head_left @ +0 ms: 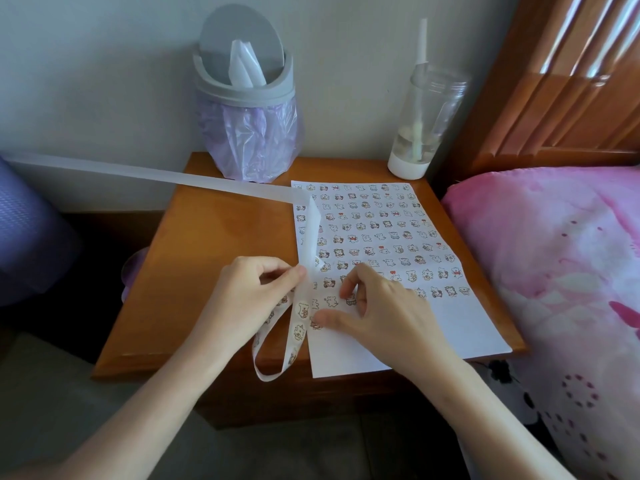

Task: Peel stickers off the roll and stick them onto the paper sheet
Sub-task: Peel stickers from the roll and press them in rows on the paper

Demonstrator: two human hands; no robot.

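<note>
A white paper sheet lies on the wooden bedside table, covered with many rows of small cartoon stickers; its near part is bare. A sticker strip loops down over the table's front edge, with several stickers still on it. Its empty backing tape trails off to the far left. My left hand pinches the strip at the sheet's left edge. My right hand rests on the sheet, its fingertips pressing down on a sticker in the nearest row.
A grey bin with a purple bag stands at the table's back, and a clear bottle with a straw at the back right. A pink bed cover lies to the right, a wooden headboard behind it.
</note>
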